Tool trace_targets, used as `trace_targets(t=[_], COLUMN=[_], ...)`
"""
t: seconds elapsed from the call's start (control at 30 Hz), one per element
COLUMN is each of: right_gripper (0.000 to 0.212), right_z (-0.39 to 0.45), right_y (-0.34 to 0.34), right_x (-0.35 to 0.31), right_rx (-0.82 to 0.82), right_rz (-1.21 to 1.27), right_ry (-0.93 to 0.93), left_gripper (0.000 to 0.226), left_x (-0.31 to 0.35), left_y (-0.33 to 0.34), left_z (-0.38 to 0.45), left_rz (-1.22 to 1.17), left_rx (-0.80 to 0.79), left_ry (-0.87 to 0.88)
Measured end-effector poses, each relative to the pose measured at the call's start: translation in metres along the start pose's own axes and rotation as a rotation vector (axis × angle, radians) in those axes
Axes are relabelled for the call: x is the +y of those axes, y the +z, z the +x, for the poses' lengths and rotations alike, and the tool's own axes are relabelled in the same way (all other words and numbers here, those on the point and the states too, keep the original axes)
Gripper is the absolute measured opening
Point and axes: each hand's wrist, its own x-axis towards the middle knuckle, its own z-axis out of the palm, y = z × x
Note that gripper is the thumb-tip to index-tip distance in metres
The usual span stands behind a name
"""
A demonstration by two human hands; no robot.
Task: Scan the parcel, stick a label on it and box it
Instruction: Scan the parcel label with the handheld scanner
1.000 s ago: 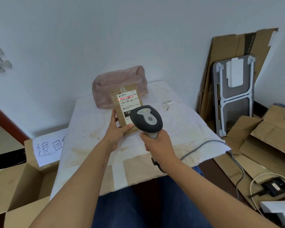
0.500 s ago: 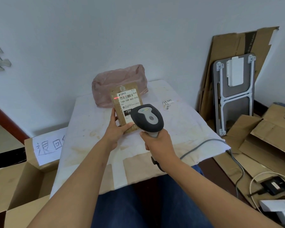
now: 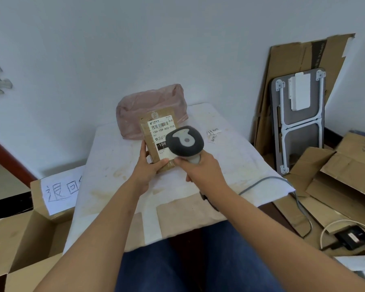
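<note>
Left hand (image 3: 146, 171) grips brown parcel (image 3: 159, 142) by lower left edge, tilted up above table (image 3: 114, 165), label facing camera. Right hand (image 3: 200, 171) closed round handle of grey scanner (image 3: 185, 143), head overlapping parcel's lower right. Grey cable (image 3: 261, 182) trails off table's right edge. Pink bag (image 3: 135, 106) behind parcel. Open cardboard box (image 3: 19, 239) at left on floor.

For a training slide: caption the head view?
Left hand holds parcel upright; right hand aims scanner at it.
</note>
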Motion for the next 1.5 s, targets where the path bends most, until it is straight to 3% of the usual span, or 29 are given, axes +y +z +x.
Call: trace_targets(t=[0.17, 0.27, 0.47, 0.63, 0.93, 1.03, 1.17, 1.23, 1.33, 1.43, 1.5], right_gripper=[0.044, 0.045, 0.051, 0.051, 0.058, 0.074, 0.092, 0.087, 0.074, 0.085, 0.08], right_z=[0.042, 0.064, 0.082, 0.085, 0.088, 0.087, 0.087, 0.088, 0.091, 0.092, 0.09], right_y=[-0.025, -0.033, -0.028, -0.027, -0.03, -0.028, -0.03, -0.03, -0.027, -0.021, -0.015], right_x=[-0.009, 0.007, 0.06, 0.078, 0.089, 0.084, 0.069, 0.063, 0.054, 0.046, 0.044], right_rx=[0.09, -0.021, -0.204, -0.267, -0.271, -0.272, -0.338, -0.363, -0.332, -0.257, -0.15], right_rz=[-0.373, -0.614, -0.856, -1.052, -1.015, -0.97, -0.967, -0.943, -0.878, -0.789, -0.713], right_ry=[-0.079, -0.064, 0.044, 0.022, 0.047, 0.063, 0.067, 0.101, 0.12, 0.069, 0.015], left_gripper=[0.112, 0.111, 0.108, 0.106, 0.106, 0.106, 0.095, 0.092, 0.093, 0.092, 0.092], left_x=[0.0, 0.0, 0.001, 0.006, 0.009, 0.015, 0.03, 0.038, 0.045, 0.048, 0.048], left_y=[-0.001, -0.002, -0.003, -0.002, -0.002, -0.001, -0.003, -0.008, -0.015, -0.019, -0.019], left_z=[0.0, 0.001, 0.002, 0.002, 0.0, -0.003, -0.012, -0.019, -0.031, -0.042, -0.048], left_rz=[-0.012, -0.005, -0.004, 0.009, 0.025, 0.05, 0.096, 0.134, 0.166, 0.19, 0.186], left_rx=[-0.003, -0.009, -0.012, -0.017, -0.01, 0.021, 0.014, -0.013, -0.051, -0.07, -0.084], left_ry=[-0.02, -0.022, -0.033, -0.051, -0.078, -0.108, -0.222, -0.297, -0.39, -0.444, -0.458])
